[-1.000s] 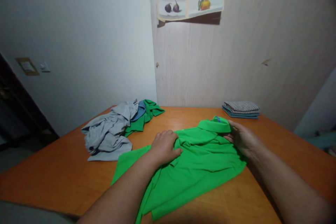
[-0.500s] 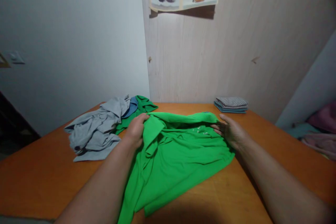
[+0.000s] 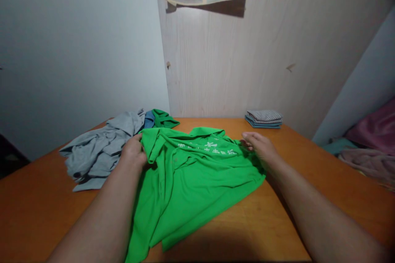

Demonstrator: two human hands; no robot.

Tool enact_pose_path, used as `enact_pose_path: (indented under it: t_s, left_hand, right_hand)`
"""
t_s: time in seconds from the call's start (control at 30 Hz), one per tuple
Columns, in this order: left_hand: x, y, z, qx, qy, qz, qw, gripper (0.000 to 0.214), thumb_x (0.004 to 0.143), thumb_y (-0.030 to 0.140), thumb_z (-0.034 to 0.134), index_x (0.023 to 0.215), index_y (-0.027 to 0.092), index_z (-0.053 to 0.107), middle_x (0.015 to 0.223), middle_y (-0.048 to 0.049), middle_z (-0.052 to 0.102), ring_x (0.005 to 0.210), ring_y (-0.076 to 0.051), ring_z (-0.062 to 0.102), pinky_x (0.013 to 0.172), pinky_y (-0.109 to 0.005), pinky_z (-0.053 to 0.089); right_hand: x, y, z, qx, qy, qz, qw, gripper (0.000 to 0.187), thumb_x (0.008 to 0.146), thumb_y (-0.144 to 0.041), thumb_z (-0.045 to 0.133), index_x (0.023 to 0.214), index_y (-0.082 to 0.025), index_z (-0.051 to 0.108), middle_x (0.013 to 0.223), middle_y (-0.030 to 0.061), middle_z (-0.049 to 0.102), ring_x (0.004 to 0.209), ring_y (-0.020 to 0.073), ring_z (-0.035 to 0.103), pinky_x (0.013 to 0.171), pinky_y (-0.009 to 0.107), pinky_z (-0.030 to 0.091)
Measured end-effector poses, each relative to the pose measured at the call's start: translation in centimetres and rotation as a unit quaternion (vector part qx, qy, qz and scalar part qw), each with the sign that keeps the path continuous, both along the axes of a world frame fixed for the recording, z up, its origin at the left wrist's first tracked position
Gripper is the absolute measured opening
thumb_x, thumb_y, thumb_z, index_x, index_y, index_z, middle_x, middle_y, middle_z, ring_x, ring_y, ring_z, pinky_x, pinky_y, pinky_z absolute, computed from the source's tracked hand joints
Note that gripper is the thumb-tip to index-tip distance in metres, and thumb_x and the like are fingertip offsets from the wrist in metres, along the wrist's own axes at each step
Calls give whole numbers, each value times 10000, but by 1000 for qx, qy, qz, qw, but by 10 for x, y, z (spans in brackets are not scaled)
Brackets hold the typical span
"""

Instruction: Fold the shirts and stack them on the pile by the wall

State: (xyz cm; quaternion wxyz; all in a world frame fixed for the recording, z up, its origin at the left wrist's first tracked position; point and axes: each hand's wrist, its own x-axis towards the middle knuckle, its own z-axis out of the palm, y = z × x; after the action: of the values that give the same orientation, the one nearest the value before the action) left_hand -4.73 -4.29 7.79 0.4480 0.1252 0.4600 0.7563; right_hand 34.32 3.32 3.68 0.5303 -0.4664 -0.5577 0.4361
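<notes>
A bright green shirt [image 3: 197, 189] with white printed characters lies spread and wrinkled over the middle of the table, its near left part reaching the bottom of the view. My left hand [image 3: 134, 151] is closed on its upper left part, where the cloth is bunched and lifted a little. On the opposite side, my right hand [image 3: 257, 146] pinches the upper right edge, thumb on top and the other fingers partly hidden by the cloth. Between the hands the far edge, with a folded-over piece, stands slightly raised.
Left of the shirt is a crumpled pile of grey clothing [image 3: 95, 148], with a blue piece [image 3: 149, 119] and a dark green garment [image 3: 163, 119] behind it. A folded striped and blue stack [image 3: 264, 118] sits at the back right of the orange table [image 3: 284, 213]. Pink cloth [image 3: 375, 129] lies far right.
My hands have drawn apart, the left one moving further left. The shirt's far part has opened out and flattened, showing more of the white print. The view has shifted slightly right.
</notes>
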Motion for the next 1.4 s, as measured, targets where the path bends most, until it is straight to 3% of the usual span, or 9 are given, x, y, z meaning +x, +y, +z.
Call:
enact_pose_path:
  t_s: [0.13, 0.3, 0.43, 0.57, 0.63, 0.87, 1.13, 1.27, 1.4]
  left_hand:
    - [-6, 1, -4, 1, -55, -15, 998, 272, 792, 109, 563, 1026, 102, 702, 773, -104, 772, 770, -286, 778, 754, -442, 660]
    - [-11, 3, -6, 14, -106, -19, 994, 281, 865, 104, 502, 1075, 80, 687, 833, -139, 788, 764, -286, 785, 743, -437, 665]
    - [-15, 4, -6, 16, -125, -10, 992, 296, 920, 120, 457, 1109, 81, 682, 806, -134, 786, 770, -294, 788, 755, -450, 663]
    - [-20, 7, -9, 16, -130, 3, 991, 296, 954, 149, 448, 1129, 79, 677, 790, -128, 784, 786, -290, 789, 774, -449, 657]
    - [-22, 9, -11, 15, -131, 10, 991, 292, 960, 158, 457, 1135, 80, 677, 796, -126, 784, 791, -282, 788, 783, -443, 654]
    - [-22, 9, -17, 19, -124, 23, 992, 278, 963, 150, 468, 1135, 101, 681, 766, -92, 772, 778, -241, 781, 804, -400, 644]
    - [-3, 11, -12, 4, -104, 2, 995, 234, 945, 205, 523, 1088, 135, 694, 845, -115, 778, 799, -276, 771, 769, -449, 643]
    - [-3, 10, -1, -2, -71, -13, 997, 210, 942, 237, 542, 1027, 130, 701, 840, -130, 768, 775, -295, 759, 732, -469, 642]
    - [-11, 10, 14, -9, -13, -12, 1000, 183, 939, 193, 509, 943, 130, 681, 769, -112, 739, 706, -264, 734, 680, -428, 636]
  right_hand:
    - [-14, -19, 3, 56, -130, 123, 982, 333, 835, -532, 713, 858, -200, 722, 740, 18, 673, 641, 151, 573, 567, 258, 435]
    - [-30, -46, 3, 98, -275, 287, 913, 377, 858, -523, 694, 1047, -197, 723, 826, 22, 660, 731, 170, 579, 630, 278, 430]
    - [-33, -53, 1, 141, -396, 305, 854, 446, 783, -421, 764, 1172, -215, 687, 1023, 51, 677, 876, 212, 606, 754, 310, 450]
    - [-32, -48, -2, 123, -439, 304, 837, 71, 799, -229, 605, 858, -203, 635, 802, 10, 611, 739, 179, 550, 632, 278, 376]
    - [-30, -43, -4, 134, -436, 299, 838, 30, 782, -190, 554, 766, -214, 563, 744, -3, 576, 701, 170, 520, 606, 275, 342]
    - [-4, -6, -7, 195, -410, 64, 889, 51, 839, -277, 509, 831, -235, 537, 721, 8, 574, 675, 192, 529, 608, 294, 325]
    - [33, 33, -14, 112, -268, -184, 939, 96, 751, -308, 554, 799, -238, 598, 662, 9, 597, 618, 192, 545, 548, 288, 356]
    - [44, 41, -14, 71, -151, -258, 952, 134, 694, -304, 568, 783, -228, 632, 681, 30, 630, 595, 191, 561, 508, 284, 401]
    - [42, 47, -18, 50, -18, -234, 971, 210, 665, -314, 588, 845, -224, 646, 703, 48, 669, 570, 188, 597, 487, 275, 456]
